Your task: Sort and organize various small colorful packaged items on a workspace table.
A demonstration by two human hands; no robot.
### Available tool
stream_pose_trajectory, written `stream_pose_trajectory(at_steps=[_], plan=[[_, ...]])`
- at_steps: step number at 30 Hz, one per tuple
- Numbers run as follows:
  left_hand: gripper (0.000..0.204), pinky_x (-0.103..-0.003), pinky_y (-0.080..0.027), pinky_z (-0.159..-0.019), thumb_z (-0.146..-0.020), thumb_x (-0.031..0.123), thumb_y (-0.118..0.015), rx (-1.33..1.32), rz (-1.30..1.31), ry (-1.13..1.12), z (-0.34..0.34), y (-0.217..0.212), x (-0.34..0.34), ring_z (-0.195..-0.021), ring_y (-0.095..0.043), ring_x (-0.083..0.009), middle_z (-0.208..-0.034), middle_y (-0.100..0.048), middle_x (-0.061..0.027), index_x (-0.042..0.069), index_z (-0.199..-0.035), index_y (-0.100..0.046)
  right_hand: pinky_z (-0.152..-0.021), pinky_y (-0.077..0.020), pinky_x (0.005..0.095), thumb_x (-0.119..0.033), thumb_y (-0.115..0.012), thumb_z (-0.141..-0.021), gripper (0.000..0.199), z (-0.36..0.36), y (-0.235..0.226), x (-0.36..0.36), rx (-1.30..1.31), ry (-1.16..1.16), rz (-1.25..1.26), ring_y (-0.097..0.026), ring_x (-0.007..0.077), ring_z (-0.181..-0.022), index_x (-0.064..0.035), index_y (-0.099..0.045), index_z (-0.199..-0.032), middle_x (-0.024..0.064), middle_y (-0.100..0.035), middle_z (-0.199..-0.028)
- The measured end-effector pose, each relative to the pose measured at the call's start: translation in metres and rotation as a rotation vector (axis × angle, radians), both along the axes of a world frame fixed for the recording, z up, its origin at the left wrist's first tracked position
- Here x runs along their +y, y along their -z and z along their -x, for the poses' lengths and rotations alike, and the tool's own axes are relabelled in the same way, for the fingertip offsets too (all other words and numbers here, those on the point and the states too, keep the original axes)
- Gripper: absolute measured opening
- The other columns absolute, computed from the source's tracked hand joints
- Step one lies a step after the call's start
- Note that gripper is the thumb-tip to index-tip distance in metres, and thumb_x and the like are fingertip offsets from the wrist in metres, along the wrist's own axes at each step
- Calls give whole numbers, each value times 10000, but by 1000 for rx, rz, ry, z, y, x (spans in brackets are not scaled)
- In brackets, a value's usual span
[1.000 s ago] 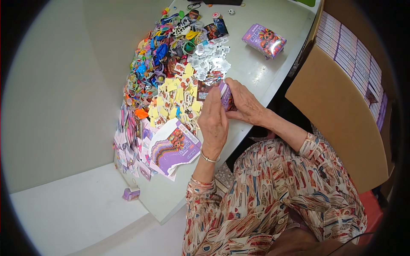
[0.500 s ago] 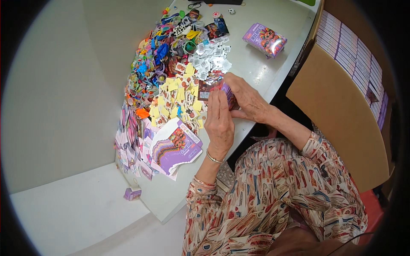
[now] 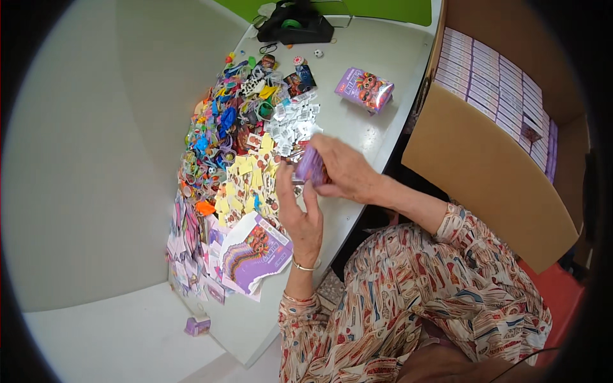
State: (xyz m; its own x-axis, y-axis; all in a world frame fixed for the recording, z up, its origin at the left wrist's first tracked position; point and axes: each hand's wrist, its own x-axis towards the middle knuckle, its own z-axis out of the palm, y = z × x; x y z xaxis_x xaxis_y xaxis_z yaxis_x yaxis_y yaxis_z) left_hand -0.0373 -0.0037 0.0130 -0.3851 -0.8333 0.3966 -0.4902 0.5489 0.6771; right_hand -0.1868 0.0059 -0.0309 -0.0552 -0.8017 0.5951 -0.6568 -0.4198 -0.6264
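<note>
My right hand (image 3: 348, 169) grips a small purple card box (image 3: 311, 167), tilted and blurred by motion, over the near edge of the heaps. Beside it my left hand (image 3: 302, 223) has its fingers stretched apart, the thumb touching the box's lower end. Just beyond the box lie white printed slips (image 3: 294, 121). Yellow and white picture cards (image 3: 246, 185) spread to the left of my hands. Nearer me, a fanned stack of flat purple cartons (image 3: 258, 255) rests by my left wrist.
A finished-looking purple box (image 3: 364, 89) sits toward the table's far right. Colourful small toys (image 3: 223, 118) are heaped along the left wall, with pink-purple packets (image 3: 185, 236) nearer. An open cardboard carton (image 3: 491, 172) at right holds rows of boxes. A black tray (image 3: 297, 29) stands at the back.
My left fingers have come off the box's top and spread apart at its left side. The right hand has turned the box more upright. The whole view has shifted, showing more of the table's back.
</note>
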Motion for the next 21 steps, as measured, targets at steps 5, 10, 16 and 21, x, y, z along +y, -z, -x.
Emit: stream_pose_trajectory(at_steps=[5, 10, 16, 21], plan=[[393, -413, -385, -1043, -894, -3, -588, -22, 151, -49, -14, -12, 5, -1267, -485, -356, -1350, -509, -222, -28, -1278, -510, -946, -442, 464, -204, -820, -649, 914, 55, -76, -19, 174, 405, 12, -522, 419, -1096, 4, -327, -1390, 231, -522, -1208], [369, -414, -425, -995, -887, 25, -609, -82, 59, -39, -38, 1, 15, -1204, -534, -372, -1309, -548, -220, -44, -1241, -532, -896, -458, 475, -228, -782, -713, 761, 89, -64, -39, 308, 570, -250, -546, 404, -1027, -1, -387, -1323, 215, -588, -1095], [299, -422, -428, -987, -864, 44, -637, -103, 12, -129, -70, 16, 36, -1176, -553, -361, -1252, -596, -193, 3, -1159, -609, -852, -470, 469, -319, -727, -783, 640, 115, -28, -62, 456, 494, -486, -571, 396, -1026, -41, -427, -1275, 197, -605, -1099], [283, -431, -428, -985, -841, 51, -666, -130, 36, -234, -112, 18, 50, -1167, -546, -365, -1253, -584, -190, 4, -1116, -627, -974, -385, 484, -586, -602, -830, 787, 119, -21, -58, 685, 564, -460, -515, 384, -1170, -113, -383, -1420, 201, -519, -1319]])
